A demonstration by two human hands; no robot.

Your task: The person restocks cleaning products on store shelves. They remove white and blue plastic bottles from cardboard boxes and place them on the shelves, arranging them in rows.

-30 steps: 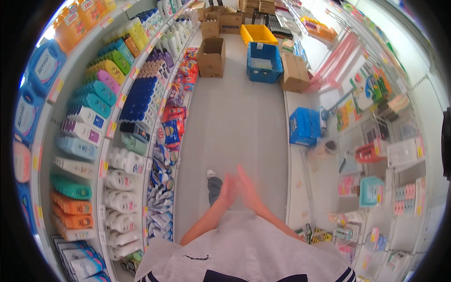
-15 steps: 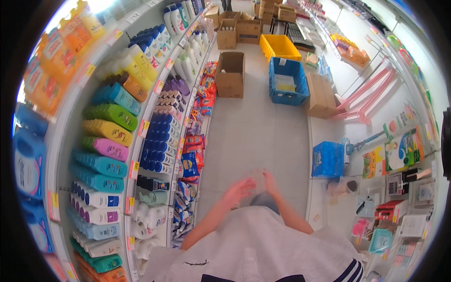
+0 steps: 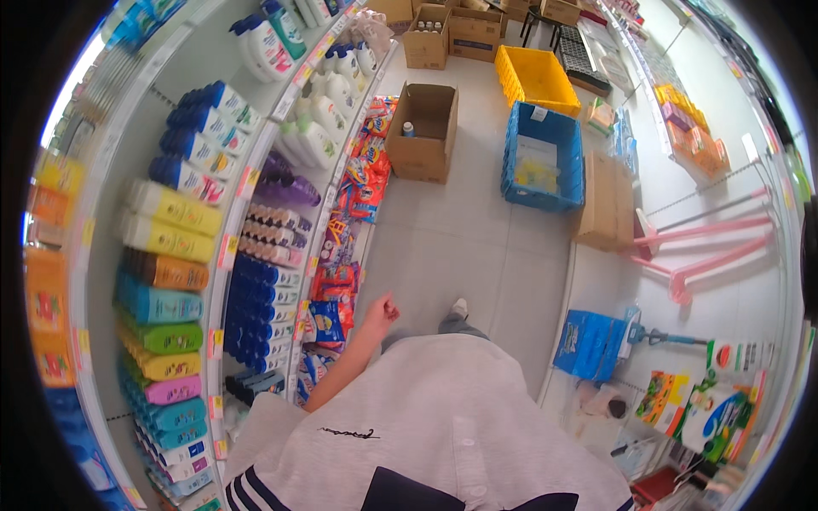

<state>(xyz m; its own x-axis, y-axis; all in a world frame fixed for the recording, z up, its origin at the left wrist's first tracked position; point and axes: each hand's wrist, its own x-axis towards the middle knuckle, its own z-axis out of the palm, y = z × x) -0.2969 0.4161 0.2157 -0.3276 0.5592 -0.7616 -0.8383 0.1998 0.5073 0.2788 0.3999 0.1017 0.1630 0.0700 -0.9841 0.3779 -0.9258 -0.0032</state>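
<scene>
My left hand (image 3: 383, 312) hangs in front of me over the aisle, its fingers curled into a loose fist with nothing showing in it. Nearest to it, on the low left shelf, are detergent bags, among them a blue bag (image 3: 325, 322) and red bags (image 3: 337, 279). The hand is apart from them. My right hand is out of view. Farther up the aisle stands an open cardboard box (image 3: 423, 145) with a white bottle (image 3: 408, 129) inside.
Shelves of shampoo and lotion bottles (image 3: 175, 339) line the left. Ahead sit a blue crate (image 3: 543, 162), a yellow crate (image 3: 537, 81), a closed carton (image 3: 605, 204) and more boxes (image 3: 474, 36). On the right are pink racks (image 3: 716, 234) and a blue package (image 3: 590, 344).
I have moved forward along the aisle; the box and crates are nearer. My hands were raised together in front of me; now the left is lower and curled, and the right has left the view.
</scene>
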